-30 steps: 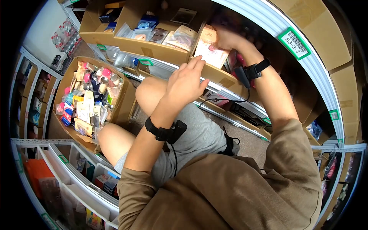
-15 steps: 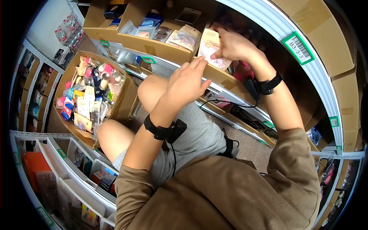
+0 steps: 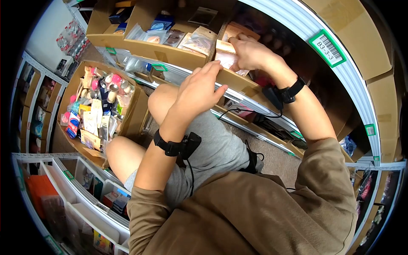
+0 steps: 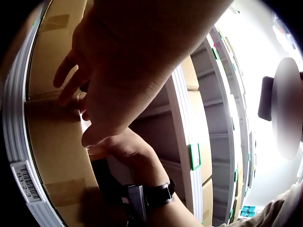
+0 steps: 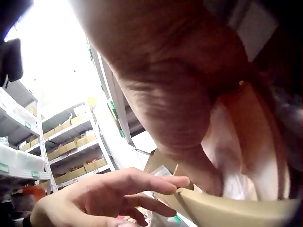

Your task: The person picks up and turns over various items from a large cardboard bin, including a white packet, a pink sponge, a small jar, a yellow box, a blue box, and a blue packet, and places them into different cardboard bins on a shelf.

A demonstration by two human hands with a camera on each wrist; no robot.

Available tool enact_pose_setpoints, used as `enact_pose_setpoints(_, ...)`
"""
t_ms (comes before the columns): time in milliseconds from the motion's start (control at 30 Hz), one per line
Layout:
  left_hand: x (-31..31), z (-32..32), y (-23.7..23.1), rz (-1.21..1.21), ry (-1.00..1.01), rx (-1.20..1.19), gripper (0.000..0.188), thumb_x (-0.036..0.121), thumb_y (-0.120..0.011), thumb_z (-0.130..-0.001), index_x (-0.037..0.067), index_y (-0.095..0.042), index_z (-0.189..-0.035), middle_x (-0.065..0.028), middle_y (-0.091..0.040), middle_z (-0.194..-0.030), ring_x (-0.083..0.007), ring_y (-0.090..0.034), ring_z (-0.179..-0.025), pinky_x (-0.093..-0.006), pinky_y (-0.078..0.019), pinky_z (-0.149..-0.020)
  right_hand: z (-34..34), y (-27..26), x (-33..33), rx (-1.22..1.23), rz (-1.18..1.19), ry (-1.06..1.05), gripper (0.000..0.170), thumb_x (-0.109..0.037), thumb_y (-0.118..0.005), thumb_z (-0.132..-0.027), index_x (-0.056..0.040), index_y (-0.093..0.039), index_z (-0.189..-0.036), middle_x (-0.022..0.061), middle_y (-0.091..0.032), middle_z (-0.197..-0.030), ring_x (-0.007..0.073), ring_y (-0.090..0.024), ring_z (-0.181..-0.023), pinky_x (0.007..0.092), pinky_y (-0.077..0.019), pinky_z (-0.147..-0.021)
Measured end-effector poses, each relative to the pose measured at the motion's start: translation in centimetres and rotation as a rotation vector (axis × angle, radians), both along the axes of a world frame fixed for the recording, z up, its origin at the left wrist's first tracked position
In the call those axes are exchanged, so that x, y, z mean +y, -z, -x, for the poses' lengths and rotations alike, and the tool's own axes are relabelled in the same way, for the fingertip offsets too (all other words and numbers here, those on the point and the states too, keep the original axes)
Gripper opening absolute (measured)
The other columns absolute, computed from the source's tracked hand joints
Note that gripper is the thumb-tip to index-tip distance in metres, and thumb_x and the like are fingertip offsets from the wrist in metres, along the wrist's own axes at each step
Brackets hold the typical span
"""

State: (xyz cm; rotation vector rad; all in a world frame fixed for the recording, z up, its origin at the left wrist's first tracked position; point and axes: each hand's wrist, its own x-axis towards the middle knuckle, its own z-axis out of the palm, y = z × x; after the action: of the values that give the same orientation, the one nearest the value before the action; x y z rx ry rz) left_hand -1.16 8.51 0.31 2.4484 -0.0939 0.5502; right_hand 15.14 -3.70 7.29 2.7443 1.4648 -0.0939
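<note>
Right hand (image 3: 256, 54) inside cardboard bin (image 3: 241, 83), thumb against front packet (image 3: 225, 52), fingers bent by packet's top edge; whether it pinches packet, cannot tell. Front packet sits at bin's left front corner, just behind front edge; back packet (image 3: 238, 29) behind it, near bin's left edge. Left hand (image 3: 196, 90) relaxed, fingers nearly straight, holding nothing, fingertips at bin's front edge near same corner. Bagged packets (image 3: 200, 41) in next bin (image 3: 168, 52), near its right edge. Open carton (image 3: 138, 111) of mixed goods beside person's knees.
</note>
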Motion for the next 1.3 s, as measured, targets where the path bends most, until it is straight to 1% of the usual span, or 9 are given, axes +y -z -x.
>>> enact_pose_setpoints(300, -0.2, 0.2, 0.0, -0.012, 0.000, 0.019, 0.049, 0.023, -0.068, -0.084, 0.000, -0.055, -0.125, -0.0158, -0.053, -0.138, -0.0355, -0.055, -0.118, -0.0418, -0.0433, -0.102, -1.0, 0.2, 1.3, 0.369, 0.126, 0.019, 0.088, -0.011, -0.079, -0.068, -0.0027, -0.037, -0.144, 0.0223, -0.064, -0.118, 0.0339, -0.063, -0.107, 0.0386, -0.0522, -0.085)
enact_pose_setpoints(567, 0.0, 0.1, 0.4, 0.004, 0.019, 0.011, 0.049, 0.022, -0.068, -0.083, -0.001, -0.055, -0.125, -0.0148, -0.051, -0.140, -0.0358, -0.054, -0.119, -0.0414, -0.0427, -0.102, -2.1, 2.0, 0.3, 0.331, 0.015, -0.045, 0.077, -0.006, -0.078, -0.067, -0.0104, -0.046, -0.136, 0.0203, -0.064, -0.116, 0.0347, -0.063, -0.107, 0.0410, -0.0523, -0.085)
enact_pose_setpoints(733, 0.2, 0.4, 0.3, 0.035, 0.021, 0.031, 0.047, 0.022, -0.068, -0.083, 0.002, -0.055, -0.124, -0.0117, -0.050, -0.141, -0.0351, -0.056, -0.117, -0.0415, -0.0435, -0.101, -3.0, 1.3, -2.5, 0.265, 0.033, -0.361, 0.066, 0.004, -0.077, -0.060, -0.0096, -0.056, -0.121, 0.0128, -0.064, -0.117, 0.0366, -0.058, -0.114, 0.0426, -0.0475, -0.093)
enact_pose_setpoints(867, 0.3, 0.3, 0.5, 0.013, 0.020, 0.043, 0.045, 0.024, -0.067, -0.084, 0.004, -0.055, -0.122, -0.0108, -0.050, -0.142, -0.0345, -0.057, -0.113, -0.0416, -0.0444, -0.100, -2.5, 0.7, -4.4, 0.127, -0.020, -0.609, 0.060, 0.004, -0.077, -0.058, -0.0113, -0.059, -0.114, 0.0058, -0.064, -0.112, 0.0308, -0.053, -0.117, 0.0409, -0.0439, -0.098)
enact_pose_setpoints(1000, 0.2, 0.3, 0.2, 0.047, 0.038, 0.066, 0.044, 0.020, -0.068, -0.084, 0.003, -0.055, -0.122, -0.0168, -0.049, -0.142, -0.0378, -0.052, -0.122, -0.0425, -0.0413, -0.103, -0.6, -0.3, -5.1, -0.056, -0.029, -0.473, 0.065, -0.001, -0.078, -0.061, -0.0147, -0.056, -0.121, 0.0102, -0.054, -0.130, 0.0320, -0.048, -0.124, 0.0423, -0.0424, -0.101)
enact_pose_setpoints(1100, 0.1, 0.2, 0.0, 0.004, 0.018, 0.005, 0.048, 0.023, -0.068, -0.083, 0.002, -0.053, -0.123, -0.0153, -0.052, -0.137, -0.0349, -0.057, -0.114, -0.0423, -0.0454, -0.098, -0.1, -1.4, -4.8, -0.006, -0.083, -0.332, 0.077, -0.007, -0.081, -0.062, -0.0093, -0.049, -0.132, 0.0166, -0.047, -0.136, 0.0348, -0.046, -0.126, 0.0417, -0.0414, -0.103)
enact_pose_setpoints(1200, -0.7, -0.5, -0.2, 0.019, -0.100, -0.142, 0.053, 0.025, -0.072, -0.082, 0.001, -0.051, -0.124, -0.0192, -0.054, -0.130, -0.0369, -0.056, -0.115, -0.0435, -0.0469, -0.096, -0.6, -2.9, -4.4, 0.160, -0.292, -0.446, 0.081, -0.017, -0.081, -0.071, -0.0023, -0.041, -0.139, 0.0205, -0.050, -0.131, 0.0350, -0.048, -0.125, 0.0400, -0.0407, -0.104)
enact_pose_setpoints(1267, -1.4, -1.0, -0.7, 0.019, -0.158, -0.221, 0.057, 0.027, -0.074, -0.081, 0.002, -0.050, -0.125, -0.0198, -0.055, -0.127, -0.0377, -0.055, -0.115, -0.0440, -0.0475, -0.095, -2.6, -2.5, -3.8, 0.395, -0.457, -0.204, 0.078, -0.036, -0.073, -0.082, 0.0001, -0.037, -0.142, 0.0237, -0.053, -0.132, 0.0323, -0.054, -0.120, 0.0393, -0.0425, -0.102)
enact_pose_setpoints(1300, -1.9, -1.2, -1.0, 0.024, -0.215, -0.306, 0.060, 0.028, -0.076, -0.079, 0.002, -0.048, -0.126, -0.0203, -0.055, -0.124, -0.0384, -0.054, -0.116, -0.0445, -0.0482, -0.094, -4.6, -2.3, -3.1, 0.223, -0.480, -0.143, 0.075, -0.035, -0.074, -0.082, 0.0006, -0.041, -0.139, 0.0237, -0.055, -0.131, 0.0326, -0.056, -0.118, 0.0392, -0.0447, -0.100)
